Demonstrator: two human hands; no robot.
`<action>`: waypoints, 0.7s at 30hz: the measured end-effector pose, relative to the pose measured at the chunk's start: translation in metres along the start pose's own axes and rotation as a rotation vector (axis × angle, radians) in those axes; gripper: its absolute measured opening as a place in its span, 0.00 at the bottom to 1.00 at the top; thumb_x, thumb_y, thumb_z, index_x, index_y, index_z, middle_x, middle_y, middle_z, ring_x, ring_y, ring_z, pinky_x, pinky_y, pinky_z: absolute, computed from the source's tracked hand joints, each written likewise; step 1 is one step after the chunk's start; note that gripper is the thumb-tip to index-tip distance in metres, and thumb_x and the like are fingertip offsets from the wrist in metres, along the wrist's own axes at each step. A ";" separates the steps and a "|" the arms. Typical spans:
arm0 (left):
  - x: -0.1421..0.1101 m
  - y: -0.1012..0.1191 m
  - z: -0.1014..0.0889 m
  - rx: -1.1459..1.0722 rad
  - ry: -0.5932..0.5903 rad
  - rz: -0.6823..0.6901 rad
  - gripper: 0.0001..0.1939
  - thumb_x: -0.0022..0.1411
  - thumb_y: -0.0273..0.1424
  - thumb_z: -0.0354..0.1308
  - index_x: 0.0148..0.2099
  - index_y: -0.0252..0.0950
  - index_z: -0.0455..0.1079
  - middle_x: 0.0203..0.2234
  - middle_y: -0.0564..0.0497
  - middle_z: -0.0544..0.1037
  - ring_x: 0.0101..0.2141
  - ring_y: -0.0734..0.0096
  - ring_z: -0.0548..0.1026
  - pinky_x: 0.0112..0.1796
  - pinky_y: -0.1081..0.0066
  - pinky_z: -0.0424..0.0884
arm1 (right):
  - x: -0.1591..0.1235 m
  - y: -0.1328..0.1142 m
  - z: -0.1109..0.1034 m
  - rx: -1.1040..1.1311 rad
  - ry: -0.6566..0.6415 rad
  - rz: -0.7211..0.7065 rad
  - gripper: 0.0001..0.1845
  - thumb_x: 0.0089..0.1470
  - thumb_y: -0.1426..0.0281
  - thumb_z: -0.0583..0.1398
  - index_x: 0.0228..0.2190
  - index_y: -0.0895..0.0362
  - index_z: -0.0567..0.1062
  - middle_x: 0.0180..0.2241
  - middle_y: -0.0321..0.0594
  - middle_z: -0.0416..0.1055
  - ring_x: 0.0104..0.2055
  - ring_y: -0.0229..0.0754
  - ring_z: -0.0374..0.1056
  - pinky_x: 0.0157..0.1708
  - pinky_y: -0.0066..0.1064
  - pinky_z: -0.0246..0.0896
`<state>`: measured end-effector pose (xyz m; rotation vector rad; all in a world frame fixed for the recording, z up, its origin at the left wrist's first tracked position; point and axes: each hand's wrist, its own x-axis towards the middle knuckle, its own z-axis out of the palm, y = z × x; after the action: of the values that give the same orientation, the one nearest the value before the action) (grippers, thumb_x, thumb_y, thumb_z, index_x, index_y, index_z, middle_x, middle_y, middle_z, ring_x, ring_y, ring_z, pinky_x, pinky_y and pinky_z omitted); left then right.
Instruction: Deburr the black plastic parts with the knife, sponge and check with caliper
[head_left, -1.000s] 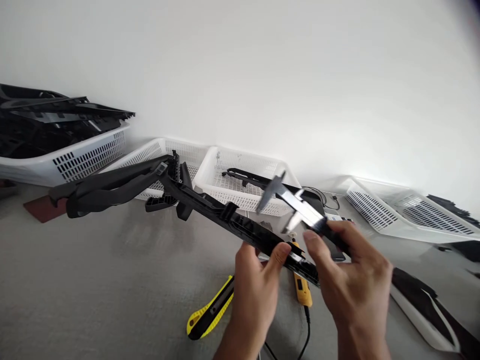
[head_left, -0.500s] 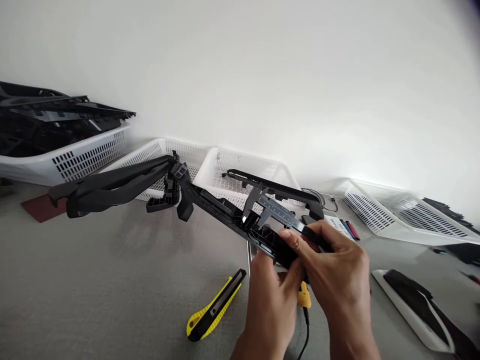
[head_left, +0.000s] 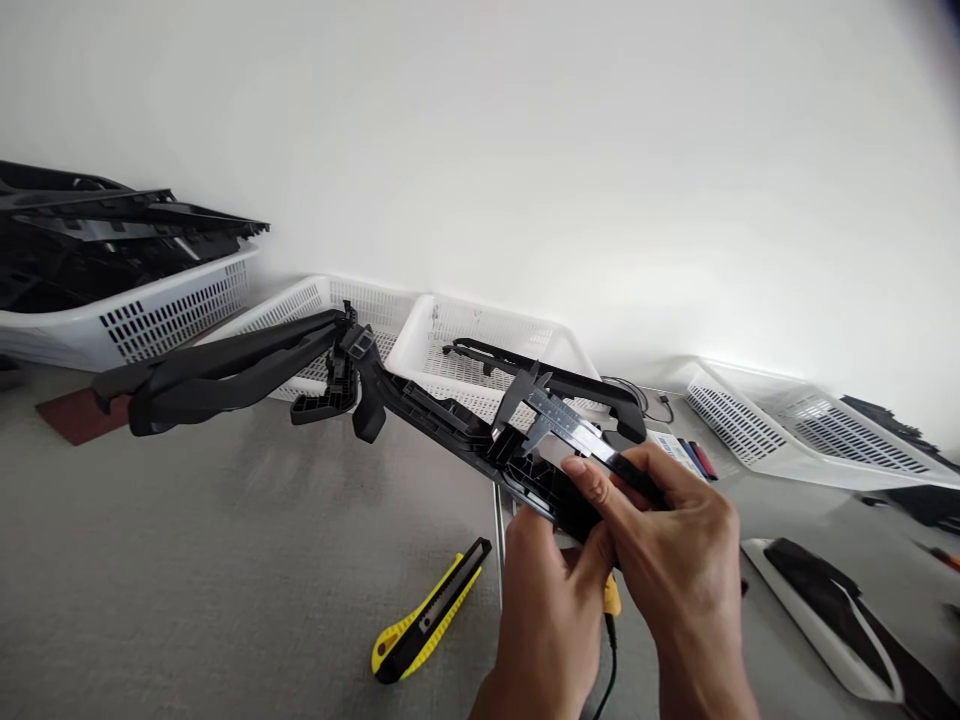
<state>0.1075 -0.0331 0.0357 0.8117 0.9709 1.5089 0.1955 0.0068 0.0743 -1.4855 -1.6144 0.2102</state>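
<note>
- And there I had it: left hand [head_left: 551,600], fingers clamped round the near end of the long black trim piece [head_left: 431,412], which sloped above the tabletop [head_left: 262,570], seemingly gripped there to steady it.
- My right hand [head_left: 686,550] grasped the caliper [head_left: 574,428], jaws parted and angled down at the piece, presumably for reach; contact, I couldn't tell.
- The yellow utility knife [head_left: 431,615] lay left of both hands, perhaps for easy access.

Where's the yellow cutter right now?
In the head view, the yellow cutter lies on the gray table, low and near the middle, just left of the person's left hand.
</note>
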 end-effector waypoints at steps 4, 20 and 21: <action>0.001 0.002 0.000 -0.018 0.003 -0.001 0.19 0.69 0.35 0.66 0.60 0.38 0.79 0.51 0.39 0.86 0.52 0.48 0.84 0.45 0.64 0.80 | -0.002 0.000 0.002 0.016 -0.002 -0.003 0.31 0.53 0.41 0.70 0.20 0.52 0.70 0.20 0.34 0.67 0.24 0.40 0.60 0.24 0.31 0.53; 0.014 0.056 -0.078 -0.084 0.599 0.266 0.14 0.59 0.36 0.70 0.47 0.41 0.76 0.28 0.57 0.74 0.31 0.69 0.74 0.33 0.74 0.72 | 0.001 0.054 0.023 0.012 -0.380 0.187 0.18 0.60 0.54 0.63 0.33 0.55 0.85 0.31 0.45 0.82 0.34 0.55 0.77 0.33 0.39 0.66; 0.013 0.068 -0.084 -0.197 0.603 0.306 0.13 0.57 0.35 0.69 0.45 0.42 0.76 0.26 0.58 0.70 0.28 0.70 0.71 0.29 0.75 0.71 | -0.005 0.058 0.034 -0.018 -0.429 0.180 0.15 0.60 0.58 0.64 0.37 0.55 0.86 0.36 0.48 0.84 0.41 0.60 0.78 0.39 0.44 0.69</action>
<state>0.0020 -0.0354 0.0607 0.3705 1.1368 2.1473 0.2121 0.0324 0.0144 -1.6806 -1.8133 0.6545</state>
